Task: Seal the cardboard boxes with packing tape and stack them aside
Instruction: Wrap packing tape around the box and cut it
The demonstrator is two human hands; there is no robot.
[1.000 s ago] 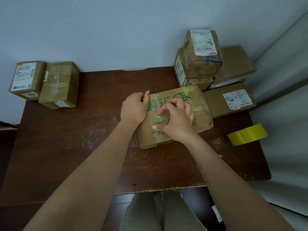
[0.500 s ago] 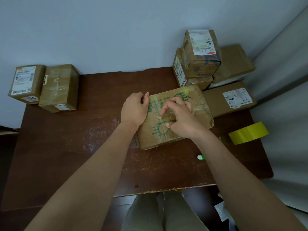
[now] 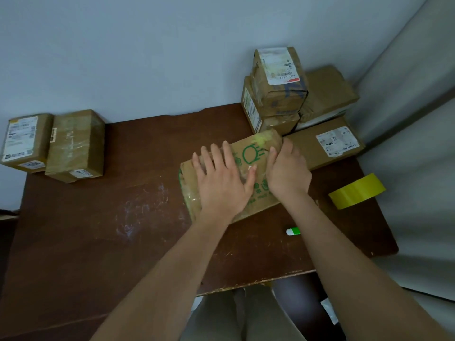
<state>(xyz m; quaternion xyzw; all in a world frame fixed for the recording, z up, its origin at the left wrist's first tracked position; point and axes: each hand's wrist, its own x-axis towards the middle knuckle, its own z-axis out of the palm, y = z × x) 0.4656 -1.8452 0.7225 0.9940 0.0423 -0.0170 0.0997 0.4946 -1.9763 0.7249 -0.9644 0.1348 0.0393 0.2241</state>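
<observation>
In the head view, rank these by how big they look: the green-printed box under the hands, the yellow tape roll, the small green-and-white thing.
Largest to smallest:
1. green-printed box
2. tape roll
3. green-and-white thing

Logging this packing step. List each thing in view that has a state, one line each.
Green-printed box: closed, flat on table, under both hands.
Left hand: fingers straight, pressing box top.
Right hand: on box's right end; grip unclear.
Tape roll: lying untouched at table's right edge.
Stack of boxes: closed, piled against wall.

A green-printed cardboard box [image 3: 248,168] lies flat and tilted at frame centre. Yellow tape roll [image 3: 357,191] sits right. Boxes are stacked upper right [image 3: 280,87], and two more sit at left [image 3: 73,143].
</observation>
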